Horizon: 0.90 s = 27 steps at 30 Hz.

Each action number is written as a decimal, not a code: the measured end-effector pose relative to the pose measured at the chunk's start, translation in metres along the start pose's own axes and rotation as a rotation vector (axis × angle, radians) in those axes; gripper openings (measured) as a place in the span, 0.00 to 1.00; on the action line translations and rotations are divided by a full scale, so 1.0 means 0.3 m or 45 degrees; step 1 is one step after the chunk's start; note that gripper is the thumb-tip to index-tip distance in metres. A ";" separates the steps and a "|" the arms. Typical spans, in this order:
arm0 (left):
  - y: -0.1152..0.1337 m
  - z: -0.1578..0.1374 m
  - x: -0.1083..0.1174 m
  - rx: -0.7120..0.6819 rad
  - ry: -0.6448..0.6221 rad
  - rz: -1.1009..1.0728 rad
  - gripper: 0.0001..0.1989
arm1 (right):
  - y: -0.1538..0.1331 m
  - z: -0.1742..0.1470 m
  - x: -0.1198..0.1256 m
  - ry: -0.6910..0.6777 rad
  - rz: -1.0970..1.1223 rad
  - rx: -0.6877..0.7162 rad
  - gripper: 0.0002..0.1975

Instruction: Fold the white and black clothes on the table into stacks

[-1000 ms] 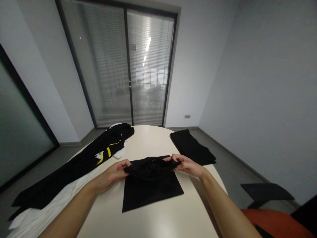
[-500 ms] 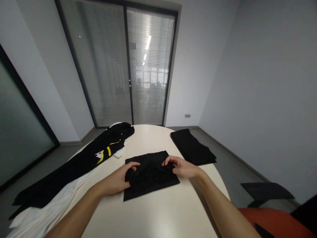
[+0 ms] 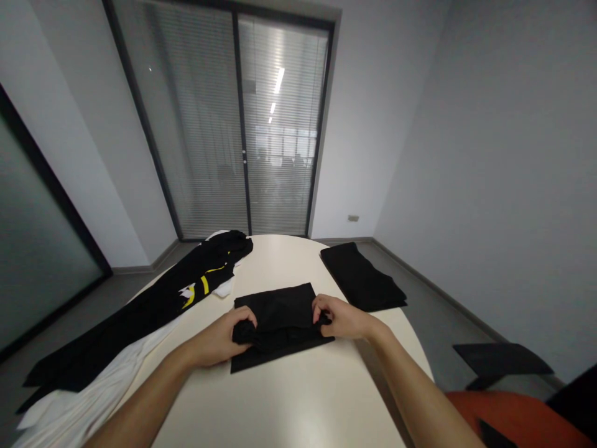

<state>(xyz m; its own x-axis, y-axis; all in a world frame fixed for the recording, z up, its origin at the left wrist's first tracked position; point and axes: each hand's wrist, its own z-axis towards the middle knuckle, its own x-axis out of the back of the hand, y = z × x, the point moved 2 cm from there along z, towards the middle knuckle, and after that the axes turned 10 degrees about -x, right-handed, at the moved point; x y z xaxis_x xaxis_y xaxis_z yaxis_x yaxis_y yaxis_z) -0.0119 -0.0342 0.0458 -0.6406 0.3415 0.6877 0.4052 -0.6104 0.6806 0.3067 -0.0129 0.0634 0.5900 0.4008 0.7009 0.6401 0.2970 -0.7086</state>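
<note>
A folded black garment (image 3: 280, 308) lies on the pale table in front of me, its near part bunched up and a flat strip showing below the bunching. My left hand (image 3: 219, 339) pinches the bunched cloth at the left edge. At the right edge, my right hand (image 3: 342, 317) grips the same cloth between thumb and fingers. The kind of garment cannot be made out. A second folded black garment (image 3: 364, 277) rests at the table's right edge, beyond my right hand and apart from it.
Along the table's left side lies a pile of black clothes (image 3: 153, 311) with yellow and white markings, over white cloth (image 3: 125, 367). The table (image 3: 280, 407) has a rounded far edge. An orange-red chair (image 3: 504, 420) stands at the lower right. Glass doors (image 3: 242, 124) with blinds are behind.
Both hands have drawn the bunched cloth slightly toward me. The garment's far part now lies flatter, with the folds gathered into a band between my hands.
</note>
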 end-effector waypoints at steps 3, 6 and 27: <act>0.010 0.001 0.006 -0.010 -0.085 -0.033 0.13 | -0.013 -0.008 0.006 -0.074 0.086 0.017 0.11; 0.023 -0.006 0.016 -0.007 -0.119 -0.007 0.17 | -0.014 -0.009 0.005 -0.111 0.083 0.008 0.09; 0.176 -0.023 -0.023 0.163 -0.209 0.455 0.11 | -0.016 -0.009 -0.010 -0.127 -0.196 -0.050 0.20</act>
<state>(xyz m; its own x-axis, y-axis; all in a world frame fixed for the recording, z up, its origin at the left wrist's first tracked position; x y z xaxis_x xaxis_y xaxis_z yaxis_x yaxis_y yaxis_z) 0.0094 -0.0737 0.0754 -0.3365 0.2398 0.9107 0.6679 -0.6209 0.4103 0.3033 -0.0178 0.0649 0.4332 0.4374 0.7881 0.7388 0.3285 -0.5884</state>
